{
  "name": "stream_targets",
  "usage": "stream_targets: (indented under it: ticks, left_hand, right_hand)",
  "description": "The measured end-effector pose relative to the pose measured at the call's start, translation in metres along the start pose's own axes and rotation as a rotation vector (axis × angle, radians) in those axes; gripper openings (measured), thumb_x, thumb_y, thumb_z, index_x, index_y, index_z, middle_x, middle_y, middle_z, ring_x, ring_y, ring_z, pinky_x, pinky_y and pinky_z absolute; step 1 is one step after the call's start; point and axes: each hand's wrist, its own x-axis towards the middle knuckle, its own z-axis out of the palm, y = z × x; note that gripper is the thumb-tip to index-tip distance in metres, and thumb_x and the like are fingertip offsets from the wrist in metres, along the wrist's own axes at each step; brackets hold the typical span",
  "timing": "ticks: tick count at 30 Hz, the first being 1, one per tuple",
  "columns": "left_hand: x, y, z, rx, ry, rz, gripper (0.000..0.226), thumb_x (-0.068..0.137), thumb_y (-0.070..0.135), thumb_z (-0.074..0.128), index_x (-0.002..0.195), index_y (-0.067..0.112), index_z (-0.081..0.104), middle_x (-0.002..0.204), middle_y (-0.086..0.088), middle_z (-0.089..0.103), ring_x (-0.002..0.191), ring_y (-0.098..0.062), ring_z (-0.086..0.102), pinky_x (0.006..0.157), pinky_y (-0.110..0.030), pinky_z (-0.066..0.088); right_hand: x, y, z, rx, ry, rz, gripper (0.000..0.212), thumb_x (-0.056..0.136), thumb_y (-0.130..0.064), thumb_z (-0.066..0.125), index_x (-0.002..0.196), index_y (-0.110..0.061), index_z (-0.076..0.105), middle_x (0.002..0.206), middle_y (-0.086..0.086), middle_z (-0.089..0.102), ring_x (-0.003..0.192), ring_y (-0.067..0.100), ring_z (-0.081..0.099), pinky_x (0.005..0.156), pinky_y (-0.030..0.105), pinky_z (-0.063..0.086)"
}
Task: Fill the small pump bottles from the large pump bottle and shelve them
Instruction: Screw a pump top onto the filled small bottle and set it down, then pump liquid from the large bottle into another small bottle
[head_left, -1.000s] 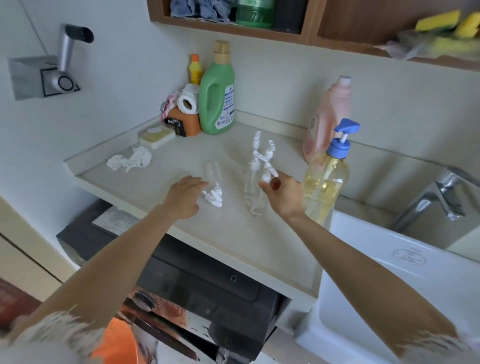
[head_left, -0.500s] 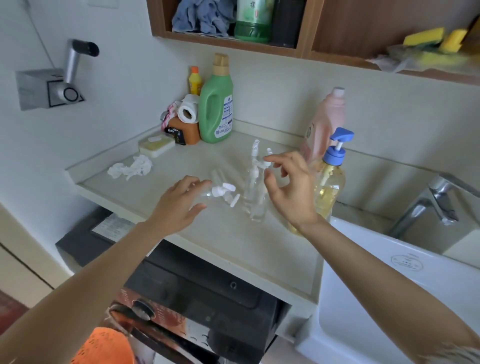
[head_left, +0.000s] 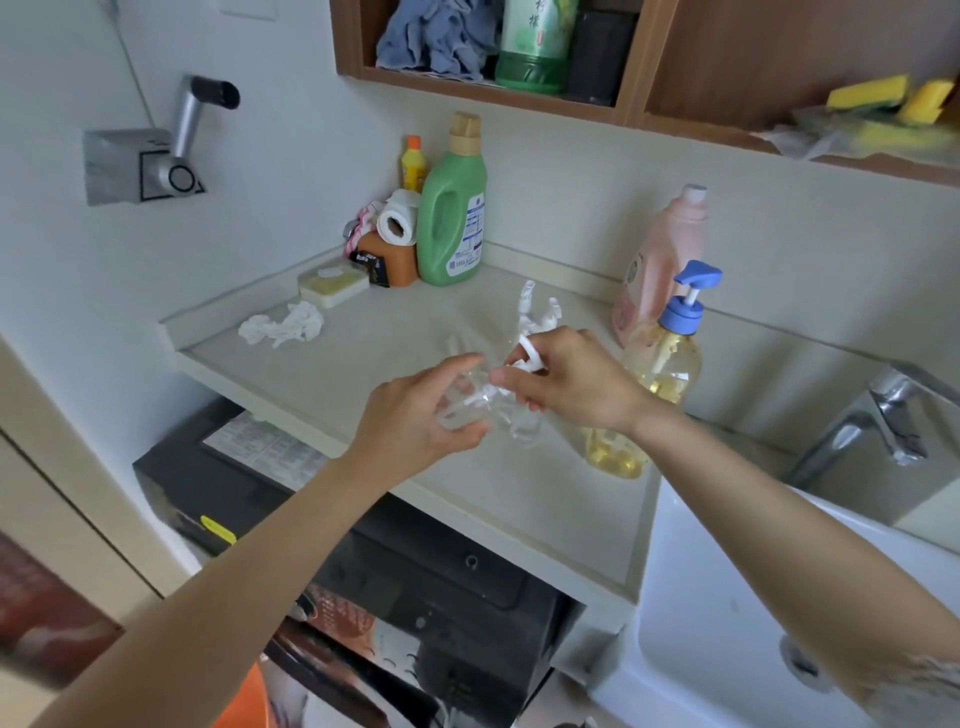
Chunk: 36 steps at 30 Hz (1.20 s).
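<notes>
While the counter (head_left: 395, 364) carries the lot, the large pump bottle (head_left: 657, 364), amber liquid, blue pump, stands at its R end just beside the sink (head_left: 727, 597); untouched. Two more small clear bottles (head_left: 530, 317) upright behind my hands. Change vs 0.5 s ago: both hands were spread above the bottles, holding nothing; now L hand (head_left: 415, 415) is wrapped round a small clear bottle (head_left: 467, 405), lifted and tilted, and R hand (head_left: 566, 384) pinches its white pump top (head_left: 527, 356). Judgement: I'm at the unscrewing step, first bottle; filling not begun, shelf (head_left: 623, 111) stage far off. Thread state: can't tell.
</notes>
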Motion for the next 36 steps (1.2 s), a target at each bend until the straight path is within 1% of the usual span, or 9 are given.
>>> stream_targets:
  ticks: [4, 8, 10, 13, 16, 18, 22, 31, 36]
  left_hand:
    - [-0.003, 0.000, 0.011, -0.055, -0.035, -0.176, 0.055, 0.063, 0.039, 0.086, 0.092, 0.022, 0.043, 0.078, 0.009, 0.064, 0.061, -0.016, 0.064, 0.064, -0.031, 0.050]
    - [-0.007, -0.005, 0.018, -0.191, -0.131, -0.164, 0.041, 0.058, 0.056, 0.071, 0.077, 0.036, 0.040, 0.065, 0.012, 0.063, 0.053, -0.010, 0.061, 0.057, -0.027, 0.049]
    - [-0.005, -0.005, 0.020, -0.174, -0.163, -0.142, 0.039, 0.058, 0.057, 0.068, 0.079, 0.034, 0.044, 0.065, 0.014, 0.062, 0.053, -0.007, 0.058, 0.057, -0.027, 0.049]
    - [0.001, -0.002, 0.024, -0.184, -0.161, -0.122, 0.040, 0.059, 0.054, 0.069, 0.083, 0.030, 0.049, 0.070, 0.010, 0.066, 0.057, -0.008, 0.063, 0.060, -0.033, 0.053]
    - [0.005, -0.001, 0.028, -0.175, -0.165, -0.109, 0.038, 0.058, 0.055, 0.069, 0.081, 0.035, 0.047, 0.069, 0.010, 0.067, 0.058, -0.008, 0.065, 0.061, -0.034, 0.054]
    - [0.005, 0.000, 0.029, -0.165, -0.182, -0.101, 0.039, 0.057, 0.057, 0.067, 0.082, 0.034, 0.048, 0.066, 0.009, 0.066, 0.056, -0.009, 0.063, 0.059, -0.033, 0.053]
    - [0.008, 0.005, 0.031, -0.171, -0.209, -0.092, 0.041, 0.057, 0.057, 0.066, 0.083, 0.028, 0.052, 0.063, 0.011, 0.063, 0.055, -0.008, 0.061, 0.058, -0.032, 0.052]
    - [0.003, -0.001, 0.028, -0.167, -0.299, -0.159, 0.037, 0.056, 0.057, 0.066, 0.083, 0.036, 0.050, 0.065, 0.017, 0.061, 0.059, -0.007, 0.063, 0.063, -0.034, 0.054]
    - [-0.001, -0.002, 0.029, -0.155, -0.337, -0.172, 0.036, 0.057, 0.055, 0.068, 0.083, 0.040, 0.048, 0.071, 0.026, 0.062, 0.061, -0.005, 0.064, 0.065, -0.035, 0.055]
  right_hand:
    - [-0.003, 0.001, 0.004, -0.044, -0.009, 0.000, 0.030, 0.080, -0.035, 0.076, 0.082, -0.006, 0.068, 0.067, 0.003, 0.065, 0.058, 0.006, 0.052, 0.057, 0.015, 0.038]
    - [-0.011, 0.003, -0.003, -0.119, -0.166, -0.114, 0.024, 0.075, -0.018, 0.082, 0.096, -0.018, 0.070, 0.086, -0.006, 0.070, 0.074, 0.003, 0.059, 0.071, 0.015, 0.043]
    - [-0.016, 0.000, -0.014, -0.124, -0.254, -0.015, 0.045, 0.073, -0.039, 0.082, 0.109, -0.021, 0.063, 0.099, -0.009, 0.066, 0.087, 0.004, 0.061, 0.080, 0.021, 0.048]
    - [-0.023, 0.000, -0.024, -0.068, -0.383, 0.242, 0.075, 0.074, -0.077, 0.044, 0.110, -0.015, 0.062, 0.093, -0.005, 0.070, 0.086, 0.012, 0.065, 0.083, 0.026, 0.050]
    - [-0.028, 0.012, -0.018, -0.023, -0.254, 0.179, 0.036, 0.093, -0.045, 0.057, 0.087, -0.012, 0.069, 0.076, 0.000, 0.071, 0.068, 0.009, 0.064, 0.070, 0.019, 0.047]
    - [-0.031, 0.019, -0.016, -0.055, -0.183, 0.093, 0.015, 0.086, -0.027, 0.071, 0.099, -0.020, 0.070, 0.085, -0.003, 0.070, 0.071, 0.002, 0.058, 0.072, 0.016, 0.045]
    - [-0.035, 0.022, -0.015, 0.017, -0.260, 0.177, 0.033, 0.089, -0.049, 0.060, 0.088, -0.018, 0.071, 0.075, -0.006, 0.072, 0.071, 0.005, 0.066, 0.072, 0.019, 0.049]
    - [-0.037, 0.032, -0.003, -0.131, -0.204, 0.007, 0.024, 0.088, -0.034, 0.067, 0.111, -0.030, 0.062, 0.091, -0.019, 0.065, 0.089, -0.003, 0.056, 0.088, 0.029, 0.047]
    - [-0.037, 0.033, 0.002, -0.118, -0.094, -0.073, 0.013, 0.086, -0.030, 0.067, 0.098, -0.026, 0.065, 0.081, -0.024, 0.059, 0.075, -0.007, 0.056, 0.073, 0.027, 0.044]
